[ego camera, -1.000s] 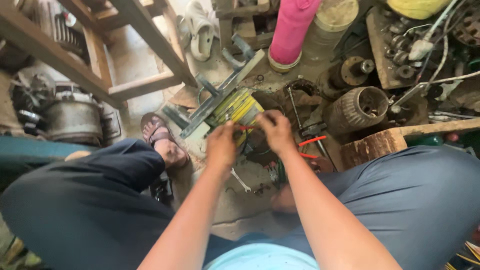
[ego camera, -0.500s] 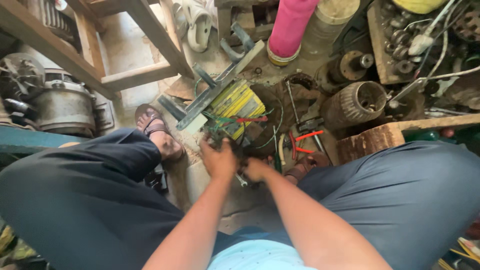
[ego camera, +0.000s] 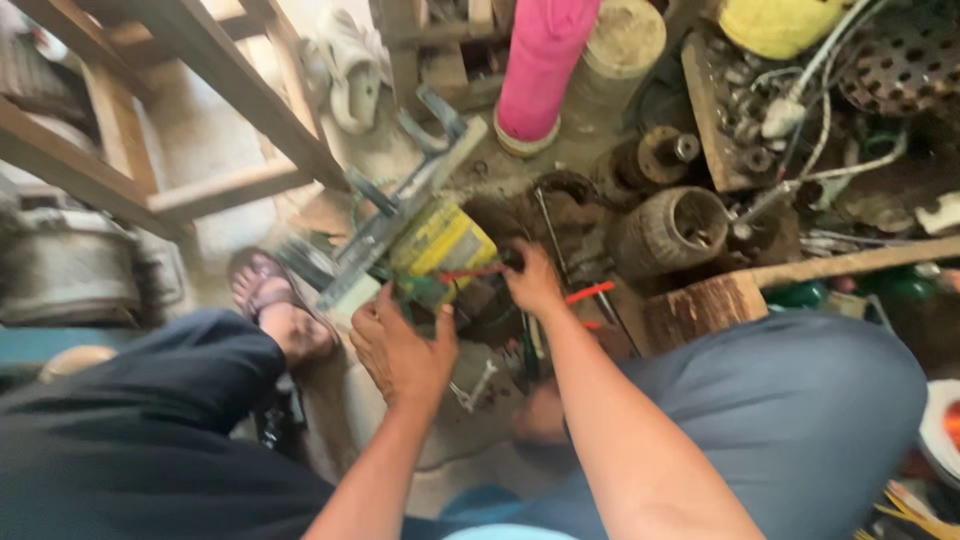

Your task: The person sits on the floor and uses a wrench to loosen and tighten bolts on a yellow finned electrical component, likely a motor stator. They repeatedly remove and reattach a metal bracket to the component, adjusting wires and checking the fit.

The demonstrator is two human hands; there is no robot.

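Observation:
A yellow boxy device [ego camera: 445, 240] lies on the dirty floor between my knees, against a grey metal frame [ego camera: 385, 225]. My left hand [ego camera: 400, 345] curls around a small green part [ego camera: 422, 290] at the device's near edge. My right hand [ego camera: 530, 285] reaches in from the right. Its fingertips pinch the end of a thin red wire [ego camera: 468, 272] that runs across the front of the device. What lies under either palm is hidden.
My sandalled foot [ego camera: 275, 310] rests at the left. A rusty motor stator [ego camera: 668, 230], a pink cylinder [ego camera: 545, 65], a wooden block [ego camera: 700, 305], wooden frame legs [ego camera: 230, 95], a grey motor [ego camera: 70, 265] and tangled cables [ego camera: 820, 150] crowd the floor around me.
Both hands pulled back toward me half a second ago and have now moved forward to the yellow device again. The view has shifted slightly.

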